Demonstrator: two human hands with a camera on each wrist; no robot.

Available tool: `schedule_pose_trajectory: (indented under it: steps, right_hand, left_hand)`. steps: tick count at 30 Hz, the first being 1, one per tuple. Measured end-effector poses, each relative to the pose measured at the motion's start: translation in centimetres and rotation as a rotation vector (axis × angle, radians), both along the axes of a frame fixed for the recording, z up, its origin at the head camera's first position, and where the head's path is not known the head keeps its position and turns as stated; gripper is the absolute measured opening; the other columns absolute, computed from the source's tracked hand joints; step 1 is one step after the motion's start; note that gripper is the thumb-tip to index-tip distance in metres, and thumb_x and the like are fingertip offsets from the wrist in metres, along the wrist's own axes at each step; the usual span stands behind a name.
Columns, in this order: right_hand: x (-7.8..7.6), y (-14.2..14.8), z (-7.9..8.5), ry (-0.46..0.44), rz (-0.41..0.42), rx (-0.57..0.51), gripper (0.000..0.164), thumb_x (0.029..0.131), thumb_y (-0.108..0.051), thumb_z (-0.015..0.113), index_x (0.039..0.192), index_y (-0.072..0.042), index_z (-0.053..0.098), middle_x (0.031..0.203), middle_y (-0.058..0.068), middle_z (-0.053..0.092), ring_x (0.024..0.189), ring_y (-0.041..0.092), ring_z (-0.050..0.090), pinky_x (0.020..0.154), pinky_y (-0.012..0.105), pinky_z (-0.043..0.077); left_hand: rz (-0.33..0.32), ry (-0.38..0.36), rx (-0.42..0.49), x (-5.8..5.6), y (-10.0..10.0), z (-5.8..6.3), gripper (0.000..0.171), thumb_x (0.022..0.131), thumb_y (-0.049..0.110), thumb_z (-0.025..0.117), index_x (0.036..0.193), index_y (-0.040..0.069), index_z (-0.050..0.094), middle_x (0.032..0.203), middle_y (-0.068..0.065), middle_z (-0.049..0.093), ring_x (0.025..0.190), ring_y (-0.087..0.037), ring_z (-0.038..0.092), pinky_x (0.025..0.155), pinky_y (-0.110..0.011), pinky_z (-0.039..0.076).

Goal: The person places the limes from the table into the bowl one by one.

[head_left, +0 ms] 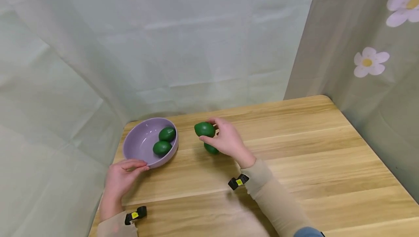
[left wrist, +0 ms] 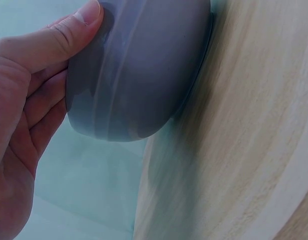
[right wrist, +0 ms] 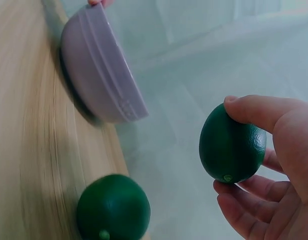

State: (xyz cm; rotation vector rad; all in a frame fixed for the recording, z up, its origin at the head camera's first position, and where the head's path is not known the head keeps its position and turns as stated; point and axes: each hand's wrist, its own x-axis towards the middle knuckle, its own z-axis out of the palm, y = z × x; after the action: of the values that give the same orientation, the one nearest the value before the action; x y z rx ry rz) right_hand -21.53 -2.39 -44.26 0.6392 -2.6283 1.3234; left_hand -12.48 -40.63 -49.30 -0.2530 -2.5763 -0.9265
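Note:
A purple bowl (head_left: 140, 144) stands at the table's far left with two dark green limes (head_left: 167, 134) inside, against its right wall. My left hand (head_left: 121, 179) pinches the near rim of the bowl; in the left wrist view the thumb (left wrist: 68, 37) presses its side. Held between thumb and fingers of my right hand (head_left: 229, 140) is another lime (head_left: 204, 129), raised off the table, as the right wrist view shows. Below it, one more lime (right wrist: 113, 207) rests on the wood, partly covered by the right hand in the head view.
The wooden table (head_left: 294, 149) extends far to the right of the hands. Pale curtains (head_left: 203, 48) hang behind its back edge and along the left side. A grey curtain with flowers (head_left: 368, 62) hangs at the right.

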Motion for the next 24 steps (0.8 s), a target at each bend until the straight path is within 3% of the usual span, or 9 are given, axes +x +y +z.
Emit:
schedule_pose_trajectory:
  steps: [11,18,24]
  right_hand:
    - [0.0,-2.8,-0.2,0.054,0.081,0.044,0.057,0.083,-0.050,0.078,0.128,-0.021,0.060,0.120,-0.009,0.062,0.095,0.006,0.057,0.079,0.026,0.052]
    - [-0.3,-4.6,0.1,0.078,0.137,0.075,0.053,0.082,-0.046,0.081,0.125,-0.021,0.062,0.118,-0.008,0.062,0.096,0.006,0.057,0.080,0.024,0.051]
    - [-0.5,-5.9,0.0,0.091,0.176,0.102,0.058,0.082,-0.042,0.081,0.131,-0.020,0.060,0.126,-0.004,0.061,0.106,0.008,0.058,0.088,0.025,0.050]
  left_hand:
    - [0.017,-0.029,-0.013,0.7,0.3,0.5,0.018,0.071,0.012,0.091,0.078,0.025,0.081,0.082,0.012,0.074,0.082,0.004,0.064,0.080,-0.006,0.042]
    - [0.019,-0.027,-0.016,0.7,0.5,0.3,0.019,0.071,0.012,0.091,0.078,0.025,0.081,0.082,0.012,0.073,0.082,0.003,0.065,0.080,-0.006,0.041]
    - [-0.001,-0.004,-0.015,0.5,0.8,0.2,0.019,0.071,0.013,0.091,0.078,0.027,0.080,0.082,0.012,0.074,0.081,0.004,0.065,0.079,-0.006,0.043]
